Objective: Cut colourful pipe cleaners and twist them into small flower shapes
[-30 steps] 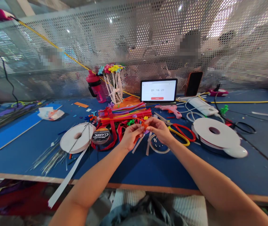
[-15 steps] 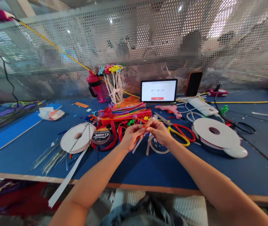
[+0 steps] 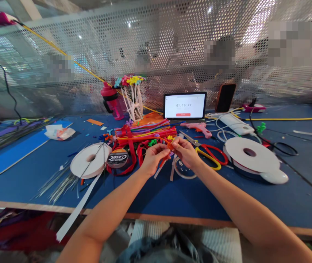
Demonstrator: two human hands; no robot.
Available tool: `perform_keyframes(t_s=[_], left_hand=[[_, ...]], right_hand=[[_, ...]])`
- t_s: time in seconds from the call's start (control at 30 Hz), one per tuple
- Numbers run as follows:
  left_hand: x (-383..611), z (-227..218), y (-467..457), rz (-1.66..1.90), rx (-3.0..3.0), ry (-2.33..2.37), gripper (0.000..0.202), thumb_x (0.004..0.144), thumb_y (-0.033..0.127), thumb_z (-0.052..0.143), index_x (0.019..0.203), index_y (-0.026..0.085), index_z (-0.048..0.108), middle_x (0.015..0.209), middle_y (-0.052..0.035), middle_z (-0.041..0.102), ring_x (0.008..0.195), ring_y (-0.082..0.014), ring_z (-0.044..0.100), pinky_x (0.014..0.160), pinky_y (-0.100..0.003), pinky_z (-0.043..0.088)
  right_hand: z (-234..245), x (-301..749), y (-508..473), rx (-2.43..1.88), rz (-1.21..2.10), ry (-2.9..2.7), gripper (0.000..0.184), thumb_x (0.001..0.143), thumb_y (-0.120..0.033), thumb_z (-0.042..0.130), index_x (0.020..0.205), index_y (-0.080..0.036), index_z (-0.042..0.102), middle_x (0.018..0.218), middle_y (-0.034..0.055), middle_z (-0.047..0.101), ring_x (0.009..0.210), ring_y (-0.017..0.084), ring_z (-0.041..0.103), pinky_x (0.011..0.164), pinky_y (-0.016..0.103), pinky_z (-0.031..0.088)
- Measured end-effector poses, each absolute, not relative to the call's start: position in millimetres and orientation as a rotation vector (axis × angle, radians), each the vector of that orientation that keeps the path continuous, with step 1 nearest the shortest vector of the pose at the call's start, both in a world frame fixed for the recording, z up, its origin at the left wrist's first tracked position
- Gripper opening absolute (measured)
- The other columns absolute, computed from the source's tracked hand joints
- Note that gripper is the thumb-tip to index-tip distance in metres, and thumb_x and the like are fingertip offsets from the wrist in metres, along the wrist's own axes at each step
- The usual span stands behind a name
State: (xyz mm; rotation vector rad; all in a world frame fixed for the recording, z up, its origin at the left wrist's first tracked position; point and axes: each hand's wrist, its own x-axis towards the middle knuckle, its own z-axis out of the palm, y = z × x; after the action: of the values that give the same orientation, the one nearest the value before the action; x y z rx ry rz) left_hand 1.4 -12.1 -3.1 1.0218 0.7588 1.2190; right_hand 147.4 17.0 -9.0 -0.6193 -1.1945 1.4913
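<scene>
Between my fingertips is an orange pipe cleaner, bent into a small shape whose details are too small to make out. My left hand pinches it from the left, and my right hand pinches it from the right. Behind my hands lies a bundle of colourful pipe cleaners, mostly red. Under my right hand sits a round clear dish with small white beads. Scissors with red and yellow handles rest just right of that hand.
White ribbon rolls lie left and right. Thin wires spread at the left. Behind stand a pink bottle, a jar of pipe-cleaner flowers, a tablet and a phone. A pink glue gun lies before the tablet.
My fingers have shifted slightly around the orange pipe cleaner, and more of it shows between them. Both hands stay in nearly the same place.
</scene>
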Motion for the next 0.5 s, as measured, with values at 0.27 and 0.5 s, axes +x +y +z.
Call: perform_keyframes(t_s=[0.27,0.5], left_hand=[[0.3,-7.6,-9.2,1.255,1.266,0.918,0.023,0.069,0.034,0.069,0.079,0.013,0.062,0.063,0.0004,0.060,0.054,-0.0097,0.056,0.054,-0.021,0.042],[-1.5,-6.7,-8.5,1.287,1.403,0.937,0.023,0.071,0.034,0.067,0.083,0.015,0.063,0.067,-0.0013,0.062,0.057,-0.0123,0.059,0.056,-0.024,0.046]], right_hand=[[-3.5,153.4,18.6,-0.720,1.270,-1.491,0.024,0.071,-0.037,0.070,0.073,-0.016,0.060,0.067,-0.0012,0.057,0.063,0.009,0.052,0.060,0.022,0.041],[-5.2,151.2,18.0,-0.709,1.313,-1.402,0.029,0.072,-0.042,0.067,0.070,-0.016,0.057,0.060,-0.0030,0.052,0.056,0.008,0.047,0.054,0.021,0.038]])
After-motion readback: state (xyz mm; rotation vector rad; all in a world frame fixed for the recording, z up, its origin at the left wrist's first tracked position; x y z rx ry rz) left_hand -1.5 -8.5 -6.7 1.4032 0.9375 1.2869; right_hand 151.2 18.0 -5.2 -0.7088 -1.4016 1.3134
